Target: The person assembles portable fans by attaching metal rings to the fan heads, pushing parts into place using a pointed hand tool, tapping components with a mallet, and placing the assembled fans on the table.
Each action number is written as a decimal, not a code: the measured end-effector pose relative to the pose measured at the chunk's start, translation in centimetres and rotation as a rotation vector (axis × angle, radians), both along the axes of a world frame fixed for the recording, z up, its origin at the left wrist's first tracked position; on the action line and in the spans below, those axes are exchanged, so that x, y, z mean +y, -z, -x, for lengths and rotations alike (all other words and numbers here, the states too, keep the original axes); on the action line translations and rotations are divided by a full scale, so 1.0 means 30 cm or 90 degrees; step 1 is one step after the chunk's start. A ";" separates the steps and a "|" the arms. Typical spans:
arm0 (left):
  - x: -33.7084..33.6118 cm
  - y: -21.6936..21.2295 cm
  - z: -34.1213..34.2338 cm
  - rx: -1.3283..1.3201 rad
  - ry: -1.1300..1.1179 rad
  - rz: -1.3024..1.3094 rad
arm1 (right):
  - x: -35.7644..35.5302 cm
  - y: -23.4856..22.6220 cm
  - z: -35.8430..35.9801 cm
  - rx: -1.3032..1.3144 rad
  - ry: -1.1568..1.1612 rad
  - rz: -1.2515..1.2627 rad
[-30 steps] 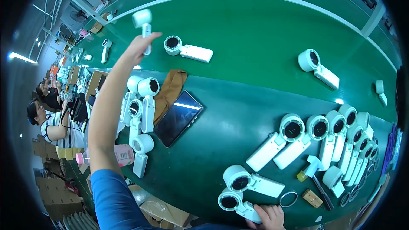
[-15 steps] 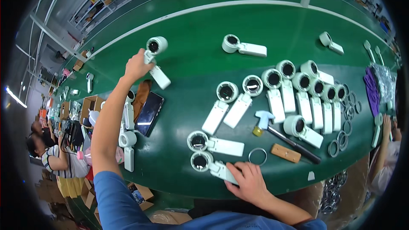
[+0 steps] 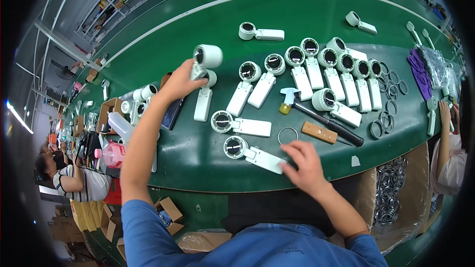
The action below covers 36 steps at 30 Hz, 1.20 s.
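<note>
Seen from above, head height: a long green matte worktable (image 3: 163, 158) with a curved front edge, strewn with glossy white plastic handheld magnifiers, each a flat oblong handle ending in a round black-lensed head. Left hand (image 3: 179, 83) raised above the table at upper left, fingers clenched around the handle of one white plastic magnifier with a drum-shaped head (image 3: 207, 57), held in the air with the head uppermost. Right hand (image 3: 305, 164) low near the front edge, palm down, fingers spread and resting on the handle end of another white flat-handled magnifier (image 3: 252, 154) lying on the table; pressing rather than grasping, grip not closed. Just beyond that one, a third white magnifier lying flat (image 3: 241, 125), and beside it a thin bare metal ring (image 3: 287, 135). Further right, a small rectangular block of pale wood (image 3: 319, 132) touching a black-handled mallet with a white and amber head (image 3: 316, 115). Behind these, a close row of white magnifiers (image 3: 341, 76) lying side by side, heads away. At right, loose dark rings (image 3: 383, 118) scattered; a crumpled purple cloth (image 3: 419, 71) near the far right rim. A dark flat tablet with a shiny screen (image 3: 172, 112) under the left forearm. Blue fabric sleeves at the lower edge
</note>
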<state>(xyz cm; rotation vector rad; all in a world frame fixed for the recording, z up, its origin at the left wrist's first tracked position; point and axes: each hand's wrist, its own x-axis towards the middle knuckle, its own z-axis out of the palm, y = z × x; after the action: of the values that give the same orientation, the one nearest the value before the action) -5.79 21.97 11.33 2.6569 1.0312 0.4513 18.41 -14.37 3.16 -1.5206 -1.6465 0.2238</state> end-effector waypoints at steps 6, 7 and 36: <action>-0.429 0.242 0.165 -0.128 -0.437 0.066 | 0.041 0.049 -0.100 0.055 -0.027 0.118; -0.496 0.257 0.161 -0.079 -0.498 0.108 | 0.038 0.045 -0.103 0.240 -0.056 0.161; -1.027 0.107 -0.014 -0.748 -0.157 0.501 | 0.166 -0.322 0.141 0.093 -0.338 -0.032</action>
<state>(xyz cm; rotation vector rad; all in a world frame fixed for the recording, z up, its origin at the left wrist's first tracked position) -5.38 -8.83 8.12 1.2025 0.8285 1.1481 14.17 -9.39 12.83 -0.9787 -1.8903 0.5595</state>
